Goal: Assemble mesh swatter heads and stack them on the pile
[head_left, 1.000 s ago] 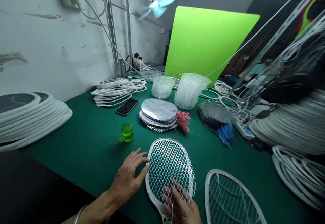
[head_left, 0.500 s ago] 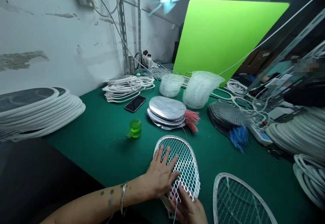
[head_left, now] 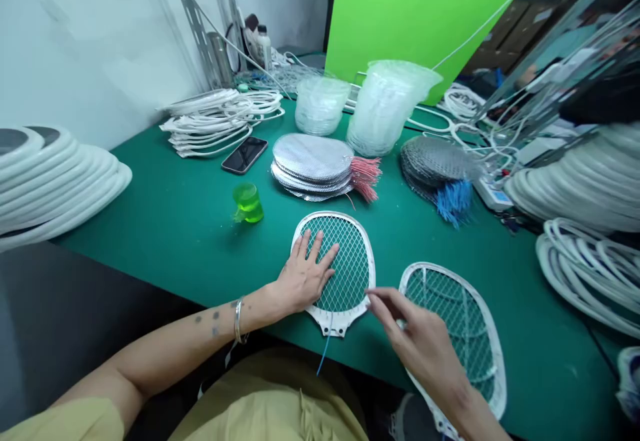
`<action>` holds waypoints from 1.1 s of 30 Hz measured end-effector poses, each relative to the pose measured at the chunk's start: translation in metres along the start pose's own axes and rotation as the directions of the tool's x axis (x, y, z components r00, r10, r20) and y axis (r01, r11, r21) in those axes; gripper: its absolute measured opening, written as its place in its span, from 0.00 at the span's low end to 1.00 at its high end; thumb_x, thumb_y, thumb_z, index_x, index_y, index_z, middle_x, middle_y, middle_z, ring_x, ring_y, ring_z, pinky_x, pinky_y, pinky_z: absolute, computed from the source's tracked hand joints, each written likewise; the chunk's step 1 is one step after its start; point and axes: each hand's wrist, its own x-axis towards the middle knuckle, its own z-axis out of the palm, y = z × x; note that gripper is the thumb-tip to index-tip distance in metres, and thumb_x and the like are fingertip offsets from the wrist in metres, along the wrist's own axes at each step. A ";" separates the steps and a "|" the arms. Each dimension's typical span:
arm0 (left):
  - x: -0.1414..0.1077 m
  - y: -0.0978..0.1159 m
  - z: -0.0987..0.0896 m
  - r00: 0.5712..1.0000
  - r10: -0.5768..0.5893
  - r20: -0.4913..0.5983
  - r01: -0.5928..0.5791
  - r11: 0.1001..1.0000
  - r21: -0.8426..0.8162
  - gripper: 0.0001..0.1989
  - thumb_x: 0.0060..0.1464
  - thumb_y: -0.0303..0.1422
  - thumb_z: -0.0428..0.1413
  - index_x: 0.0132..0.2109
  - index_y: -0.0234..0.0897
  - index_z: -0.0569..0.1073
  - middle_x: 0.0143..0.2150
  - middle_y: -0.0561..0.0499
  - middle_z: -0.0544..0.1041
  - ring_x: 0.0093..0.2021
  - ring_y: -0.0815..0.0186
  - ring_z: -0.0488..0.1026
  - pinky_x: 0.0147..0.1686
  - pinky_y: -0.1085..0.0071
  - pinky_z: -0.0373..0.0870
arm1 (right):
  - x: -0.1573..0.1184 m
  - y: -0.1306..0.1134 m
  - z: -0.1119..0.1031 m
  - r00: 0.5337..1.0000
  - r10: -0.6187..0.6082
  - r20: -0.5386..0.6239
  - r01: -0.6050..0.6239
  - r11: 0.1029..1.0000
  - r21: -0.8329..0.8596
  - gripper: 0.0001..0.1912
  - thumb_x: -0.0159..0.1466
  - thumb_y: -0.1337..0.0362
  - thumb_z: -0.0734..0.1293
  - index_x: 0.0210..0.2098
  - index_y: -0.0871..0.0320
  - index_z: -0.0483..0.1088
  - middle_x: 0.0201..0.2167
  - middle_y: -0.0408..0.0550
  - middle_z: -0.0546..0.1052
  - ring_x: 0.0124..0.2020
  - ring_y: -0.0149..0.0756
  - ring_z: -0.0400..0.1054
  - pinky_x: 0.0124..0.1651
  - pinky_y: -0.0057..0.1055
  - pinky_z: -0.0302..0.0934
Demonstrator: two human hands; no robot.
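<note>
A white racket-shaped frame (head_left: 371,264) with a metal mesh lies on the green table, a blue wire trailing from its lower tab. My left hand (head_left: 304,276) rests flat on the left part of the mesh, fingers spread. At the frame's lower right edge, my right hand (head_left: 417,331) has thumb and fingertips drawn close together; whatever may be between them is too small to make out. Partly behind my right forearm lies a second meshed frame (head_left: 493,324).
Beyond the frame are silver mesh sheets (head_left: 313,158) with red wires, a green cup (head_left: 249,203), a phone (head_left: 245,155) and dark mesh sheets (head_left: 435,168) with blue wires. White frames (head_left: 65,181) are stacked left; clear plastic stacks (head_left: 383,108) stand behind.
The view has tilted down. My right hand has moved from under the frame's lower end to its right edge. The frame now lies flat, with its lower tab showing. My left hand stays on the mesh.
</note>
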 end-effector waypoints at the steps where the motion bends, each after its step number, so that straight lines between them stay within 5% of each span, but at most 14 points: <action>1: 0.000 0.000 0.001 1.000 -0.001 -0.003 0.001 1.000 0.003 0.28 0.66 0.39 0.46 0.70 0.39 0.52 0.72 0.37 0.46 0.70 0.39 0.35 0.64 0.43 0.45 | 0.012 0.000 0.001 0.988 -0.156 -0.017 0.153 0.979 -0.137 0.24 0.67 0.48 0.58 0.54 0.54 0.72 0.50 0.54 0.77 0.51 0.51 0.70 0.54 0.44 0.62; 4: 0.001 0.000 0.005 1.000 -0.007 -0.009 0.007 1.000 0.001 0.30 0.66 0.38 0.43 0.70 0.28 0.48 0.71 0.35 0.45 0.71 0.43 0.33 0.66 0.46 0.43 | 0.052 0.006 0.014 0.830 -0.510 0.227 0.558 0.736 -0.383 0.34 0.68 0.49 0.56 0.68 0.60 0.51 0.68 0.53 0.54 0.69 0.49 0.43 0.69 0.48 0.37; 6: 0.002 -0.001 0.003 1.000 -0.002 -0.011 0.002 1.000 -0.024 0.31 0.64 0.34 0.43 0.69 0.22 0.46 0.71 0.33 0.45 0.71 0.44 0.32 0.66 0.46 0.42 | 0.070 0.015 0.025 0.719 -0.556 0.417 0.695 0.597 -0.401 0.39 0.68 0.47 0.55 0.70 0.60 0.39 0.70 0.52 0.43 0.71 0.45 0.35 0.70 0.47 0.28; 8: -0.001 -0.004 -0.005 1.000 0.008 -0.027 -0.010 0.996 -0.088 0.31 0.63 0.30 0.42 0.69 0.20 0.46 0.71 0.33 0.45 0.71 0.47 0.33 0.67 0.48 0.43 | 0.079 0.024 0.031 0.678 -0.545 0.493 0.733 0.553 -0.396 0.38 0.69 0.46 0.54 0.70 0.57 0.35 0.71 0.49 0.40 0.71 0.43 0.33 0.70 0.46 0.26; 12: -0.028 -0.009 -0.035 0.972 0.216 -0.097 -0.235 0.932 -0.276 0.27 0.63 0.30 0.42 0.68 0.31 0.53 0.71 0.42 0.50 0.71 0.56 0.41 0.68 0.52 0.46 | 0.079 0.027 0.030 0.688 -0.517 0.509 0.719 0.579 -0.384 0.35 0.70 0.48 0.53 0.70 0.50 0.36 0.70 0.44 0.37 0.71 0.41 0.31 0.70 0.47 0.24; 15: -0.060 -0.007 -0.042 0.862 0.501 -0.080 -0.499 0.807 -0.316 0.22 0.61 0.31 0.48 0.62 0.40 0.65 0.68 0.47 0.60 0.70 0.57 0.50 0.69 0.52 0.46 | 0.078 0.022 0.027 0.692 -0.479 0.540 0.708 0.598 -0.376 0.33 0.70 0.49 0.53 0.70 0.50 0.39 0.71 0.44 0.37 0.71 0.41 0.30 0.70 0.46 0.24; 17: -0.077 -0.003 -0.033 0.804 0.584 -0.114 -0.587 0.750 -0.304 0.17 0.63 0.27 0.48 0.57 0.38 0.71 0.62 0.46 0.68 0.67 0.59 0.58 0.68 0.55 0.51 | 0.078 0.019 0.025 0.696 -0.463 0.550 0.698 0.615 -0.366 0.33 0.70 0.49 0.52 0.70 0.50 0.39 0.71 0.44 0.36 0.71 0.42 0.30 0.69 0.47 0.24; 23: -0.089 0.004 -0.004 0.760 0.625 -0.179 -0.642 0.677 -0.359 0.14 0.65 0.25 0.46 0.51 0.35 0.75 0.52 0.41 0.77 0.58 0.60 0.70 0.62 0.61 0.65 | 0.080 0.015 0.020 0.658 -0.441 0.611 0.718 0.613 -0.330 0.45 0.64 0.38 0.55 0.70 0.53 0.34 0.70 0.48 0.30 0.71 0.46 0.26 0.68 0.47 0.18; 33: -0.087 0.018 -0.004 0.716 0.542 -0.440 -0.672 0.706 -0.224 0.08 0.60 0.24 0.51 0.43 0.31 0.74 0.40 0.43 0.81 0.47 0.61 0.77 0.53 0.63 0.74 | 0.083 0.018 0.019 0.639 -0.434 0.635 0.732 0.596 -0.330 0.48 0.63 0.35 0.53 0.70 0.52 0.29 0.70 0.50 0.27 0.70 0.48 0.24 0.68 0.50 0.19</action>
